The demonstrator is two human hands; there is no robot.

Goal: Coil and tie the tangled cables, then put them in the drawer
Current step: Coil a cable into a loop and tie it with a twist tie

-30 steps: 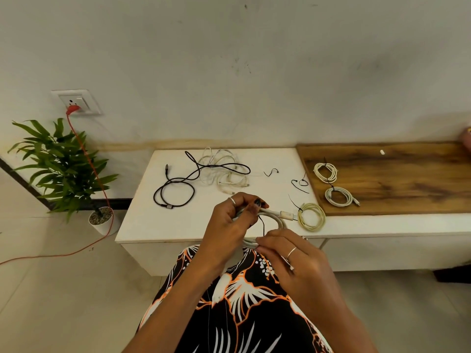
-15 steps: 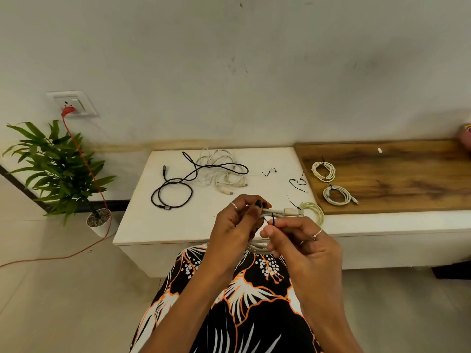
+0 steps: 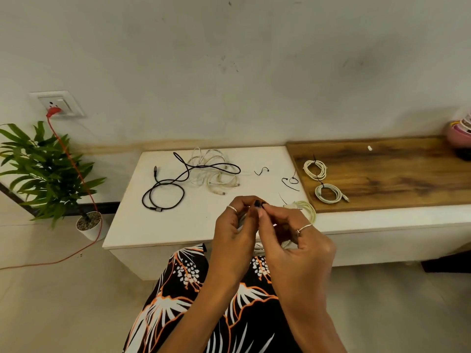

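My left hand (image 3: 235, 230) grips a coiled white cable (image 3: 260, 247), mostly hidden behind both hands at the front edge of the white table (image 3: 153, 225). My right hand (image 3: 293, 233) pinches a thin black tie (image 3: 258, 204) at the top of that coil, fingertips meeting the left hand's. A loose black cable (image 3: 165, 194) and a tangle of white cables (image 3: 216, 171) lie on the table's far left. A yellowish coil (image 3: 307, 208) lies just right of my hands. Two tied white coils (image 3: 315, 169) (image 3: 328, 193) rest on the wooden top (image 3: 395, 174).
Loose black ties (image 3: 262, 170) (image 3: 290, 182) lie on the table. A potted plant (image 3: 46, 171) stands on the floor at left, with a red cord (image 3: 76, 169) running from a wall socket (image 3: 57, 104). A pink object (image 3: 458, 131) sits at far right.
My right hand has risen from under the coil to its top and now pinches the tie against the left hand's fingertips. The coil is more hidden.
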